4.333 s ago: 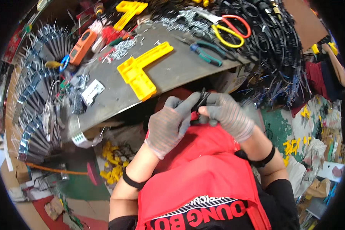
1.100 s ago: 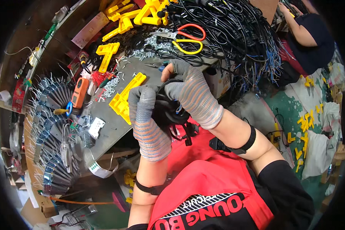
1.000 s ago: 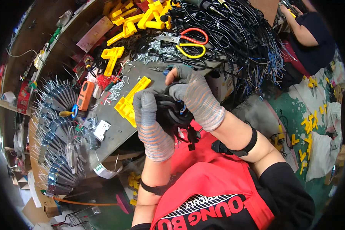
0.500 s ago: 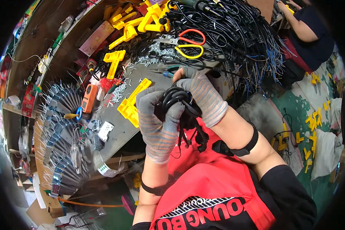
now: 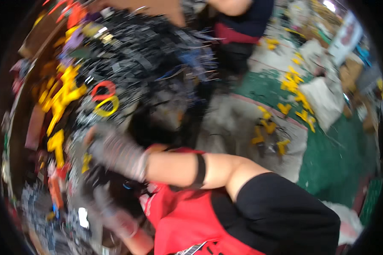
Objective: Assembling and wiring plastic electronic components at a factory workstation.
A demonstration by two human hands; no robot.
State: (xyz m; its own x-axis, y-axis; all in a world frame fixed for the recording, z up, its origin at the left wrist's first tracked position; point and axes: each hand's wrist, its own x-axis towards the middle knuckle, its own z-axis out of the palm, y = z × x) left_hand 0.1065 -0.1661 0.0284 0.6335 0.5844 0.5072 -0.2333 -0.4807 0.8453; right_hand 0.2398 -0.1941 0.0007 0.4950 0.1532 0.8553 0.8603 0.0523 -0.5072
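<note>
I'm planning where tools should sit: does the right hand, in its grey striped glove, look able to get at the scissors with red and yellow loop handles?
Probably yes: the right hand is close below the scissors in the picture, and nothing visible blocks the way, though blur hides its grip.

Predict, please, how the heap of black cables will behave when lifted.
The black cables would probably flop, looking like thin strands. Lifting one may drag others, since they overlap. The blue wire ends, fanned out, might snag.
</note>
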